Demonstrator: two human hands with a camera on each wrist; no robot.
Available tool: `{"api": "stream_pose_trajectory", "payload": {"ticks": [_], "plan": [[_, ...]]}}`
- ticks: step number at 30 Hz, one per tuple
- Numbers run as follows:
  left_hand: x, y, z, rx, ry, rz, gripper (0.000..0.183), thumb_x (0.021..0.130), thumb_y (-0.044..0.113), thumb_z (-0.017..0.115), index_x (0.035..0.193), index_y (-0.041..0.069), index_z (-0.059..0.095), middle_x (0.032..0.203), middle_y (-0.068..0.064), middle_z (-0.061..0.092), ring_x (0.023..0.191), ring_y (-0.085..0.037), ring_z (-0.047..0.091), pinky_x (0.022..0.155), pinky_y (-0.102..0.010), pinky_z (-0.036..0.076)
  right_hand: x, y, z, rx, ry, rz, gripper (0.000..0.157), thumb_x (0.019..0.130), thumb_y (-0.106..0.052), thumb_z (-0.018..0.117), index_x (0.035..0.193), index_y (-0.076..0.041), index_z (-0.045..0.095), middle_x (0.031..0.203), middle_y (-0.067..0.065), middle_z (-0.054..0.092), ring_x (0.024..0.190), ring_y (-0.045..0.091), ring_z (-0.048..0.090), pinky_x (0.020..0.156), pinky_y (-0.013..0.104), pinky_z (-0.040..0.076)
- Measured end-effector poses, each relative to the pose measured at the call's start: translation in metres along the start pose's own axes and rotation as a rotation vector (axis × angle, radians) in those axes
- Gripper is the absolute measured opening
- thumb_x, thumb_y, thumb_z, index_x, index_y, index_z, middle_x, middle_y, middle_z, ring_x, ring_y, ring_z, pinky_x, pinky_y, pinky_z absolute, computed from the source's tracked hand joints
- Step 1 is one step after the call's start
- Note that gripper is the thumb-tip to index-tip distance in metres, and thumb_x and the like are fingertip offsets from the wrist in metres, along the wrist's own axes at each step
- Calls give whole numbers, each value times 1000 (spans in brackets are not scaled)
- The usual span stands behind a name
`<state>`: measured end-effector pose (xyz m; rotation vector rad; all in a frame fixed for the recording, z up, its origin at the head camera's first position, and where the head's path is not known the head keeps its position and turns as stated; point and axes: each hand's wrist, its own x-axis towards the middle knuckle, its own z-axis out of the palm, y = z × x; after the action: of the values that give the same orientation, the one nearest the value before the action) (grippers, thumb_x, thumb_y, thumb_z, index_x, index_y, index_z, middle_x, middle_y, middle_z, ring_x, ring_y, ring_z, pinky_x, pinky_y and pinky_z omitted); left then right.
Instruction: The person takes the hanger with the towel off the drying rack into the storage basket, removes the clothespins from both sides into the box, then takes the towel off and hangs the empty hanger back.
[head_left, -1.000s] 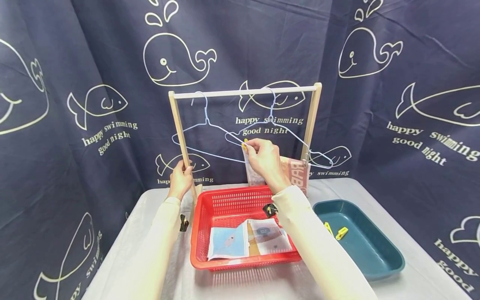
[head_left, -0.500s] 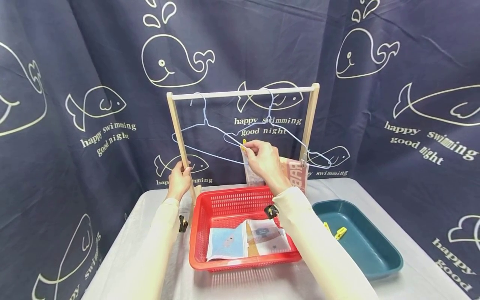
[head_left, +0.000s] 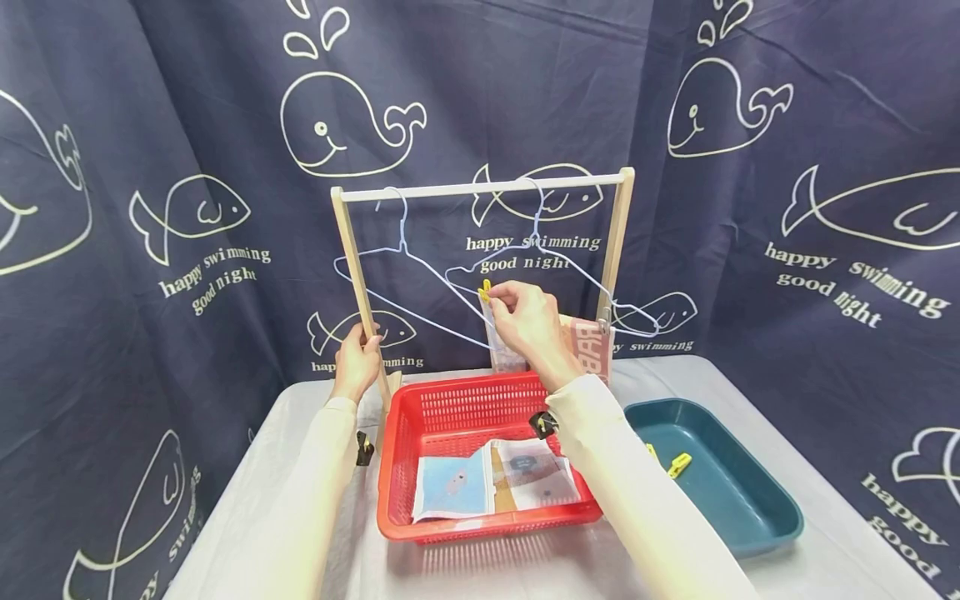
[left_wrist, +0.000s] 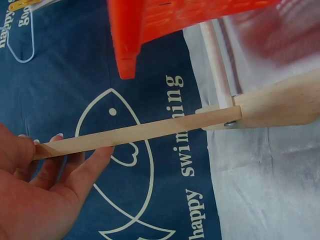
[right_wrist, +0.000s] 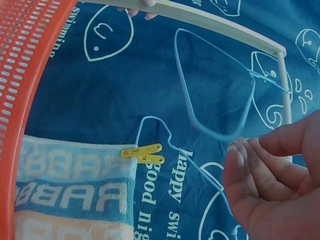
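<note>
My left hand point(head_left: 356, 365) grips the left wooden post point(left_wrist: 150, 131) of a small drying rack, thumb on one side and fingers on the other. In the right wrist view my right hand point(right_wrist: 280, 175) has loosely bent fingers with nothing between them, right beside the lower end of the left blue hanger point(right_wrist: 186, 97). Both that hanger and the right blue hanger point(head_left: 536, 240) hang from the white bar. A patterned towel point(right_wrist: 75, 195) hangs from the right hanger by a yellow clothespin point(right_wrist: 142, 152). In the head view my right hand partly hides the towel.
Before the rack stands a red basket point(head_left: 487, 525) with folded cloths point(head_left: 453, 487) inside. At the right is a teal tray point(head_left: 750, 492) holding yellow clothespins point(head_left: 679, 465). A dark whale-print curtain point(head_left: 465, 92) closes off the back.
The right hand has let go of the left hanger's right end, which has dropped and swung lower. The left hand stays on the post.
</note>
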<state>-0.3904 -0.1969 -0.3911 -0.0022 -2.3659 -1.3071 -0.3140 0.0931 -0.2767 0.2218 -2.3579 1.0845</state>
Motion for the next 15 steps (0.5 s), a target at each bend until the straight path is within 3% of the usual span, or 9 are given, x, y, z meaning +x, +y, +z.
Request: {"api": "stream_pose_trajectory", "payload": {"ticks": [10,15], "plan": [[0,-1,2,6,6,4,30,107,16,54,135,10,61,122,-18,71,113,-39,65,103,-54,46,-3,9,-12,-15,2,-21,23,91,-19,63,108,-15,79,93,-1,78,82,19,68,74,38,50],[1,-2,2,3,13,7,29,106,16,54,134,11,61,122,-18,71,113,-39,65,103,-54,46,-5,14,-21,-42,11,-53,24,91,-19,63,108,-15,80,94,0,79,83,19,70,78,40,52]]}}
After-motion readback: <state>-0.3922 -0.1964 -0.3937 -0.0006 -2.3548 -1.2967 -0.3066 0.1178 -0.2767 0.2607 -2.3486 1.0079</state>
